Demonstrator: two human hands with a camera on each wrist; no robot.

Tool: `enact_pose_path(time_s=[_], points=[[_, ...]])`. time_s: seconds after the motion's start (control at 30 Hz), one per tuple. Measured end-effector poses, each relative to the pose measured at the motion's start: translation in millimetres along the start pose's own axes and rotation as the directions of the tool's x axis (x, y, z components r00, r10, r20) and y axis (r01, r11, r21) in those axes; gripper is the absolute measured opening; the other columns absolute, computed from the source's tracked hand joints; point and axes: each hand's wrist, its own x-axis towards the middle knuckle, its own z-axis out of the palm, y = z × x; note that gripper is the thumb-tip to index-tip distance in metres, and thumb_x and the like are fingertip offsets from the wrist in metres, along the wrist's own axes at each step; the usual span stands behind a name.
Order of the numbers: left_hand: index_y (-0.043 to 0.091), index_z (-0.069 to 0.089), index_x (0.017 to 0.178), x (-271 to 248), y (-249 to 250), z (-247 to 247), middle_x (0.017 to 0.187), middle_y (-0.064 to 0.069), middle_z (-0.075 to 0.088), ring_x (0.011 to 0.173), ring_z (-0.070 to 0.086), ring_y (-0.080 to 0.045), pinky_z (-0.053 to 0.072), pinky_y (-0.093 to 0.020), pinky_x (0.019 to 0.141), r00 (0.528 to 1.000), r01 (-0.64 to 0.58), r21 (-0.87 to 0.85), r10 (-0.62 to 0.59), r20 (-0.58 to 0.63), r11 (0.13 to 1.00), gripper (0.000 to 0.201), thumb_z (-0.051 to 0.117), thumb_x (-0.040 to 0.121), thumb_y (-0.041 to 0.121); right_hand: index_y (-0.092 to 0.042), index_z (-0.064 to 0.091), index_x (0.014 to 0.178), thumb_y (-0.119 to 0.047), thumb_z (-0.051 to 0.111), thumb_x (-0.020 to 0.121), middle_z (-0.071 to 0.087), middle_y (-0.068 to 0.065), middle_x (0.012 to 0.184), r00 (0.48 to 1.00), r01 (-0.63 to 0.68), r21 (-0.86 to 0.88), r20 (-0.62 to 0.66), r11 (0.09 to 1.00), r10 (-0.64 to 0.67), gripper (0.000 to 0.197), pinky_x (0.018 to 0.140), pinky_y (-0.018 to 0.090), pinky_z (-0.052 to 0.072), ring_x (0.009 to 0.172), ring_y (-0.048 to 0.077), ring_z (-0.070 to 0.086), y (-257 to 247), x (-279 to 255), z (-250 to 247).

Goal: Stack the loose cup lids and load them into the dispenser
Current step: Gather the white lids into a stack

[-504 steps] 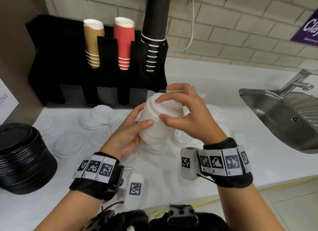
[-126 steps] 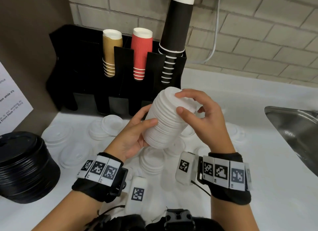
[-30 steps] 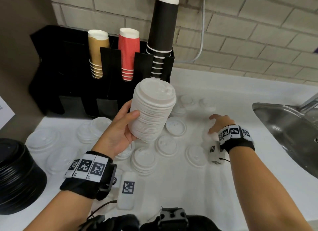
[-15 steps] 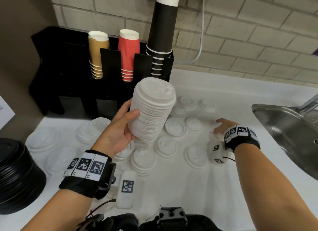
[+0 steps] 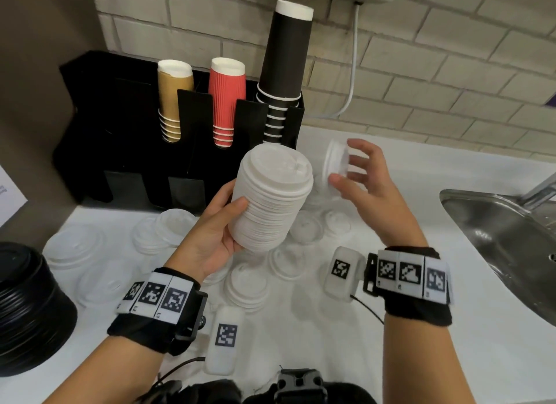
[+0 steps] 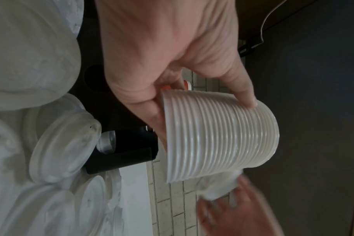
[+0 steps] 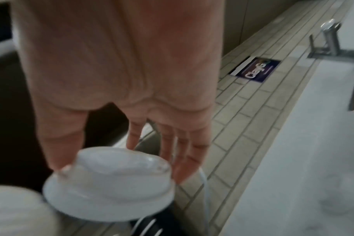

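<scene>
Two hands meet above a white counter [image 5: 451,328] as we look down from the head camera. Our left hand [image 5: 210,238] grips a tall stack of white lids [image 5: 270,199], thumb on the near side and fingers curled round the far side, holding it tilted toward one o'clock in mid-air. Our right hand [image 5: 370,190] sits just beside the stack at three o'clock, pinching a single white lid [image 5: 334,163] between thumb and fingertips, the other fingers spread loosely; that lid stands on edge close to the top of the stack, and in the blurred wrist view we cannot tell whether they touch. Loose white lids [image 5: 304,232] lie scattered on the counter beneath both hands, some in short piles. At eleven o'clock a black dispenser [image 5: 126,139] stands against the brick wall, with tan cups [image 5: 173,100], red cups [image 5: 225,100] and tall black cups [image 5: 285,70] in its upper slots. A stack of black lids [image 5: 27,307] rests at eight o'clock, and a steel sink [image 5: 505,238] lies at three o'clock.
</scene>
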Motion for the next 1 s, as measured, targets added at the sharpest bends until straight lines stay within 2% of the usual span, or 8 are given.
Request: enact_pose_path(time_s=[0.13,0.33,0.43,0.5,0.6,0.8,0.9,1.0], points=[[0.032,0.058,0.126,-2.1,-0.2,1.0,0.122,0.002,0.068,0.113,0.066,-0.020,0.058,-0.037,0.073,0.999,0.004,0.004,-0.004,-0.032,1.000,0.090,0.093,0.045,0.052,-0.035,0.047,0.120,-0.040,0.072,0.074,0.055,-0.014,0.125,0.984,0.176,0.102,0.003,0.979,-0.177,0.052,0.079,0.023,0.051,0.106,0.007,0.057,-28.8,-17.4,22.9],[0.030,0.057,0.127,-6.3,-0.1,3.9,0.120,0.001,0.069,0.112,0.066,-0.021,0.058,-0.035,0.072,0.999,0.016,0.015,-0.015,-0.048,1.000,0.071,0.081,0.061,0.040,-0.027,0.058,0.114,-0.026,0.072,0.077,0.056,-0.013,0.126,0.967,0.249,-0.008,0.052,0.969,-0.248,0.039,0.083,0.034,0.049,0.111,0.011,0.054,-41.0,-19.6,34.0],[0.033,0.058,0.124,-7.6,-1.2,6.3,0.117,0.003,0.070,0.108,0.067,-0.019,0.058,-0.035,0.069,0.999,0.032,0.054,-0.031,-0.023,0.998,0.085,0.092,0.047,0.045,-0.031,0.063,0.109,-0.023,0.068,0.077,0.058,-0.019,0.124,0.964,0.252,-0.021,0.091,0.967,-0.249,0.033,0.083,0.024,0.046,0.113,0.002,0.053,-44.1,-18.2,35.8],[0.035,0.059,0.123,-8.2,-2.4,7.4,0.114,0.005,0.071,0.105,0.068,-0.018,0.058,-0.034,0.067,0.999,0.034,0.065,-0.033,-0.011,0.997,0.076,0.086,0.053,0.040,-0.032,0.065,0.105,-0.023,0.065,0.077,0.059,-0.019,0.123,0.963,0.251,-0.032,0.111,0.967,-0.246,0.030,0.082,0.016,0.040,0.118,-0.003,0.050,-45.9,-17.9,36.6],[0.035,0.059,0.124,-10.0,-3.2,8.6,0.113,0.005,0.071,0.104,0.069,-0.018,0.059,-0.033,0.068,0.999,0.032,0.052,-0.032,-0.009,0.998,0.067,0.076,0.060,0.039,-0.031,0.068,0.103,-0.023,0.064,0.075,0.059,-0.011,0.128,0.962,0.250,-0.068,0.128,0.966,-0.240,0.029,0.083,0.017,0.038,0.123,0.000,0.049,-48.1,-18.1,36.9],[0.031,0.056,0.129,-11.6,-4.0,11.3,0.117,0.002,0.069,0.107,0.068,-0.020,0.058,-0.034,0.068,0.999,0.029,0.030,-0.028,-0.032,0.999,0.071,0.076,0.061,0.038,-0.029,0.068,0.102,-0.022,0.068,0.075,0.057,-0.006,0.126,0.952,0.289,-0.100,0.137,0.952,-0.275,0.028,0.082,0.010,0.037,0.116,-0.003,0.050,-49.9,-21.2,37.7],[0.029,0.056,0.128,-11.9,-4.7,11.1,0.119,0.000,0.069,0.107,0.068,-0.020,0.058,-0.033,0.069,0.999,0.027,0.021,-0.026,-0.030,0.999,0.078,0.086,0.057,0.039,-0.024,0.067,0.106,-0.019,0.072,0.076,0.057,-0.004,0.123,0.939,0.328,-0.107,0.146,0.939,-0.312,0.031,0.082,0.006,0.035,0.113,-0.006,0.049,-48.6,-20.2,37.3],[0.030,0.057,0.128,-11.0,-4.6,10.6,0.121,-0.001,0.068,0.110,0.067,-0.021,0.058,-0.035,0.070,0.999,0.023,0.015,-0.023,-0.034,1.000,0.093,0.094,0.045,0.049,-0.026,0.063,0.108,-0.021,0.076,0.076,0.057,-0.005,0.120,0.933,0.344,-0.099,0.151,0.934,-0.328,0.034,0.084,0.014,0.040,0.113,-0.003,0.050,-46.5,-17.5,35.2]])
